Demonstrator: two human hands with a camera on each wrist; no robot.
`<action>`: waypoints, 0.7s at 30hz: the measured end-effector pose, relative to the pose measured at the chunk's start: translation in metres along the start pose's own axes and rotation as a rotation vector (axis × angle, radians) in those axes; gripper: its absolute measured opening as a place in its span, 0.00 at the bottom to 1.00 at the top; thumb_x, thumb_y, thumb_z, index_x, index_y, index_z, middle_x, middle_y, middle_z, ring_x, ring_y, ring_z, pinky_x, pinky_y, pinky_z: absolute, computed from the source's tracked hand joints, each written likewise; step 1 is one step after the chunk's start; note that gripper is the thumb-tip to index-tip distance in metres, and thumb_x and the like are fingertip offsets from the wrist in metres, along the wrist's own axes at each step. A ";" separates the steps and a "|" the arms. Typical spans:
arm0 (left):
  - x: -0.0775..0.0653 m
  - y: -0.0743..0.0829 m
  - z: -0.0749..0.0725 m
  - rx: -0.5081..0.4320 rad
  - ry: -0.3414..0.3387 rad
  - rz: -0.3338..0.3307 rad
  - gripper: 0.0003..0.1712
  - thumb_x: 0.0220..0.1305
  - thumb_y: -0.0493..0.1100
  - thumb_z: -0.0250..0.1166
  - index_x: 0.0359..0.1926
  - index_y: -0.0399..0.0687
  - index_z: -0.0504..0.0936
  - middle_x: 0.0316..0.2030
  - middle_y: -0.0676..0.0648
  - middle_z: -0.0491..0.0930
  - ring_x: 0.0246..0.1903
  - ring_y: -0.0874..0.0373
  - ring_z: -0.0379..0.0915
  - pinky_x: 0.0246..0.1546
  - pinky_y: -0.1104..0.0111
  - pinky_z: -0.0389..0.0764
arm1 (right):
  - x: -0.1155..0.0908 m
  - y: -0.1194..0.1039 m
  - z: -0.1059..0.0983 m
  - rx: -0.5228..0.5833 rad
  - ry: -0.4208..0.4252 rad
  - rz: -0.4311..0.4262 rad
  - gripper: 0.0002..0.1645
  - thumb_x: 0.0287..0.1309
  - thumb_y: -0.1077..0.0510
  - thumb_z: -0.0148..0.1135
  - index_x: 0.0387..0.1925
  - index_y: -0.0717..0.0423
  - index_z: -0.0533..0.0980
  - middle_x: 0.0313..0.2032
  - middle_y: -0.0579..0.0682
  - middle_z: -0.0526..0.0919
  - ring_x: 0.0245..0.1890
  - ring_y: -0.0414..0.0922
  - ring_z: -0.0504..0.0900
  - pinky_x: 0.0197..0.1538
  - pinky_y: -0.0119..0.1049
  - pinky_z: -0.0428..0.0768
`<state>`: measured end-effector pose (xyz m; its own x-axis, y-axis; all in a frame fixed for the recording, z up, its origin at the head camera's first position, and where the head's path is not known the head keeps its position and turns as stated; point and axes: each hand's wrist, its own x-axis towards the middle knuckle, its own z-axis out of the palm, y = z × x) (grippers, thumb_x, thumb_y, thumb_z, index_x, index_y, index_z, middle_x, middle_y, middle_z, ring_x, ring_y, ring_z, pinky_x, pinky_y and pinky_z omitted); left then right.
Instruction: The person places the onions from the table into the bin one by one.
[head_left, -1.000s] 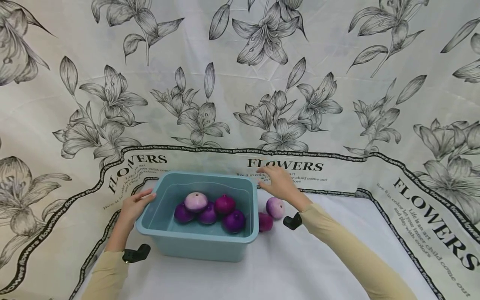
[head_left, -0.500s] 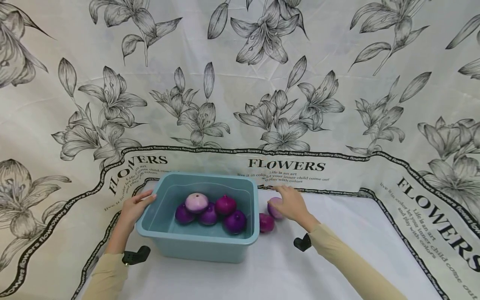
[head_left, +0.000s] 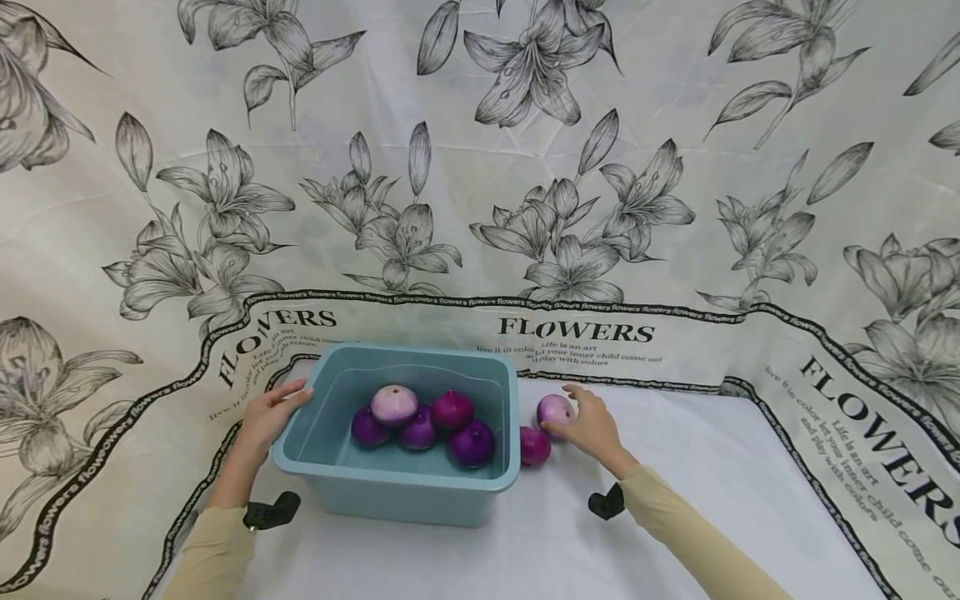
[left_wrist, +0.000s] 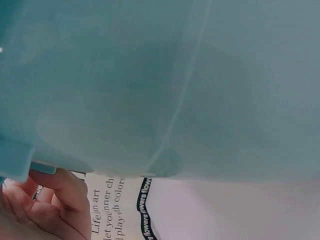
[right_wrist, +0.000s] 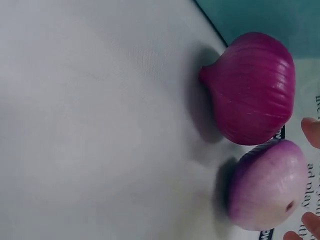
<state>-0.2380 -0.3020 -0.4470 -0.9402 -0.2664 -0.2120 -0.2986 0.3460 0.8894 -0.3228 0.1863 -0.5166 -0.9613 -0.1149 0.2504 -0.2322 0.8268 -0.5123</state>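
My left hand (head_left: 264,419) grips the left rim of a blue-green plastic tub (head_left: 397,498), its fingers curled under the lip in the left wrist view. Several onions sit inside the tub: a pale one (head_left: 393,405), a magenta one (head_left: 452,409) and dark purple ones. Right of the tub, my right hand (head_left: 597,430) hovers with thumb and fingers spread about a light purple onion (head_left: 555,414). In the right wrist view the fingertips (right_wrist: 311,131) stand apart from that onion. Beside it, close to the tub wall, lies a magenta onion (right_wrist: 255,90).
A white cloth (head_left: 675,483) covers the table under the tub and loose onions. Behind and to the sides hangs a fabric backdrop (head_left: 480,208) printed with lilies and lettering, reaching down to the table's back edge.
My right hand has come down and right from above the tub's right rim to the light purple onion. The left hand and tub have stayed in place.
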 end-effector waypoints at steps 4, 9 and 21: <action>0.000 0.000 0.000 0.002 0.002 0.006 0.41 0.66 0.62 0.57 0.71 0.44 0.62 0.69 0.32 0.60 0.64 0.35 0.64 0.55 0.50 0.74 | -0.003 0.006 0.009 0.131 -0.018 0.139 0.52 0.42 0.42 0.75 0.64 0.62 0.64 0.59 0.67 0.73 0.58 0.63 0.72 0.56 0.59 0.71; 0.000 -0.001 0.000 -0.002 0.002 0.006 0.40 0.66 0.62 0.57 0.70 0.44 0.62 0.68 0.32 0.61 0.63 0.36 0.65 0.53 0.53 0.76 | -0.007 0.010 0.020 0.233 -0.007 0.229 0.55 0.44 0.42 0.74 0.66 0.65 0.60 0.60 0.69 0.70 0.57 0.62 0.72 0.56 0.57 0.71; -0.001 -0.002 0.002 -0.016 0.023 0.005 0.39 0.65 0.61 0.58 0.70 0.45 0.64 0.65 0.31 0.66 0.60 0.37 0.68 0.49 0.56 0.78 | 0.000 0.015 0.041 0.518 -0.007 0.426 0.58 0.46 0.47 0.74 0.69 0.66 0.53 0.64 0.71 0.62 0.64 0.63 0.64 0.66 0.57 0.64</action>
<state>-0.2373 -0.3006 -0.4493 -0.9375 -0.2857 -0.1986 -0.2915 0.3333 0.8966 -0.3322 0.1755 -0.5581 -0.9852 0.1582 -0.0659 0.1288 0.4300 -0.8936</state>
